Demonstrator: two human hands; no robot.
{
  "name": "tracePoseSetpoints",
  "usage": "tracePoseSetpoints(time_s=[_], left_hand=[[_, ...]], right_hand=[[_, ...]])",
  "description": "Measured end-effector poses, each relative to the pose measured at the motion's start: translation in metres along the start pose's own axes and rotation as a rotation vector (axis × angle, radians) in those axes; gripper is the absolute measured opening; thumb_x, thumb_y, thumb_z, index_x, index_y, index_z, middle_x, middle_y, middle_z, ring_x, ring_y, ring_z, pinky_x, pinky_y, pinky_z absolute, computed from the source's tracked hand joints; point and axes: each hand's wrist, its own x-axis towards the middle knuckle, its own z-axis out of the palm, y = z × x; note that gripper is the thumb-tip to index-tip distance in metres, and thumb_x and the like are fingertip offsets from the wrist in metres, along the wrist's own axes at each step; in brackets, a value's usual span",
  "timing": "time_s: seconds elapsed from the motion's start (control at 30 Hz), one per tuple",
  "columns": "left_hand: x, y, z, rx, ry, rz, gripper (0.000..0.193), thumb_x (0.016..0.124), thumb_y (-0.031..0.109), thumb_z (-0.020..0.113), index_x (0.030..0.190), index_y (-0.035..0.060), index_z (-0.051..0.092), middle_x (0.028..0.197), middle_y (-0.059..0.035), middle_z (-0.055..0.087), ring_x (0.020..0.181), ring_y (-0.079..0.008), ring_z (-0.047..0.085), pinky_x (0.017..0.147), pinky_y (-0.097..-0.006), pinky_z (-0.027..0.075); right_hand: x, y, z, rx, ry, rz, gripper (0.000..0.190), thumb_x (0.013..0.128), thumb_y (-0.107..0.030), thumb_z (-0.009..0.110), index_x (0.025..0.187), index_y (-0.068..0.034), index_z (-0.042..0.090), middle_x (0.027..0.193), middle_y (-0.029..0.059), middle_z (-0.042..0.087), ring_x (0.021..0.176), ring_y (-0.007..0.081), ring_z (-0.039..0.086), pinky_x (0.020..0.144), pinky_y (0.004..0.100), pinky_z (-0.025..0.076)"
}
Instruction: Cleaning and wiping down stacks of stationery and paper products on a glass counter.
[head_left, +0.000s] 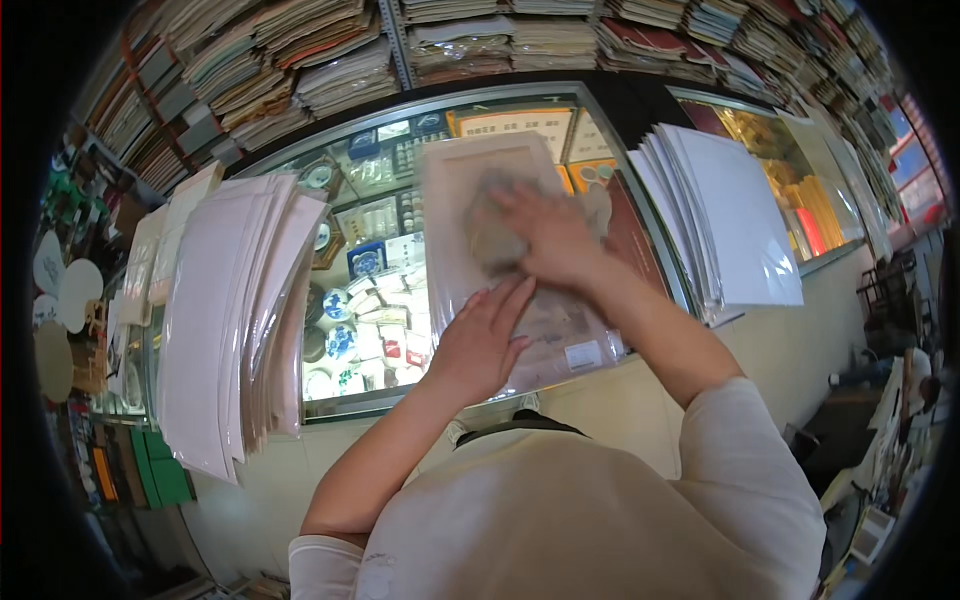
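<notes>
On the glass-topped display case lies a clear plastic sleeve (450, 187) holding a sheet or card with a tan printed or painted picture and a small white label (583, 355) at its near right corner. My left hand (484, 341) rests flat on the sleeve's near left part, fingers extended. Across its middle, my right hand (544, 225) is spread and blurred, with a greyish-brown cloth or pad (491, 232) beneath or beside its fingers; whether it grips this cannot be told.
A stack of plastic-sleeved sheets (225, 300) lies left, overhanging the counter's front edge. Another white stack (739, 217) lies right. Under the glass (319, 401) are blue-and-white porcelain pieces and small boxes. Shelves of stacked paper (345, 82) stand behind the counter.
</notes>
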Motion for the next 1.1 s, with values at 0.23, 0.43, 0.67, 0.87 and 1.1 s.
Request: tracePoseSetpoints(time_s=[0.23, 0.43, 0.67, 0.87, 1.1], left_hand=[[0.006, -0.023, -0.013, 0.009, 0.663, 0.066, 0.033, 0.093, 0.012, 0.046, 0.124, -0.0014, 0.048, 0.125, -0.0231, 0.047, 0.115, -0.0421, 0.048, 0.102, -0.0434, 0.035], [0.097, -0.078, -0.038, -0.341, -0.012, -0.050, 0.054, 0.103, 0.039, 0.029, 0.141, 0.0031, 0.041, 0.154, -0.0162, 0.028, 0.145, -0.0328, 0.020, 0.116, -0.0412, 0.016], [0.108, -0.075, -0.014, -0.064, -0.123, -0.093, 0.066, 0.101, 0.052, 0.025, 0.148, 0.0064, 0.033, 0.157, -0.0118, 0.024, 0.146, -0.0289, 0.019, 0.118, -0.0421, 0.012], [0.095, -0.062, -0.004, 0.330, 0.023, 0.076, 0.068, 0.095, 0.049, 0.046, 0.147, 0.0070, 0.032, 0.153, -0.0135, 0.031, 0.142, -0.0313, 0.026, 0.116, -0.0442, 0.019], [0.088, -0.059, -0.007, 0.395, 0.032, 0.129, 0.068, 0.094, 0.044, 0.051, 0.147, 0.0072, 0.033, 0.153, -0.0151, 0.031, 0.142, -0.0328, 0.027, 0.116, -0.0464, 0.020]], right_hand=[[-0.076, -0.026, -0.005, 0.196, 0.024, -0.024, 0.076, 0.067, -0.013, 0.066, 0.140, -0.030, 0.048, 0.154, 0.0026, 0.033, 0.143, 0.0266, 0.028, 0.111, 0.0565, 0.025], [-0.074, -0.033, -0.005, 0.148, 0.034, -0.046, 0.075, 0.068, -0.011, 0.066, 0.138, -0.034, 0.049, 0.153, 0.0014, 0.034, 0.143, 0.0255, 0.029, 0.111, 0.0559, 0.025], [-0.104, -0.069, -0.007, 0.191, -0.064, -0.400, 0.067, 0.072, -0.019, 0.069, 0.134, -0.037, 0.052, 0.152, -0.0021, 0.038, 0.141, 0.0226, 0.032, 0.110, 0.0547, 0.027], [-0.157, -0.065, 0.005, 0.144, 0.069, -0.357, 0.067, 0.071, -0.013, 0.070, 0.131, -0.040, 0.053, 0.151, -0.0073, 0.037, 0.139, 0.0206, 0.035, 0.106, 0.0491, 0.035], [-0.252, -0.019, -0.007, 0.189, 0.156, 0.063, 0.052, 0.068, -0.007, 0.072, 0.116, -0.026, 0.068, 0.140, -0.0017, 0.051, 0.126, 0.0252, 0.049, 0.100, 0.0411, 0.042]])
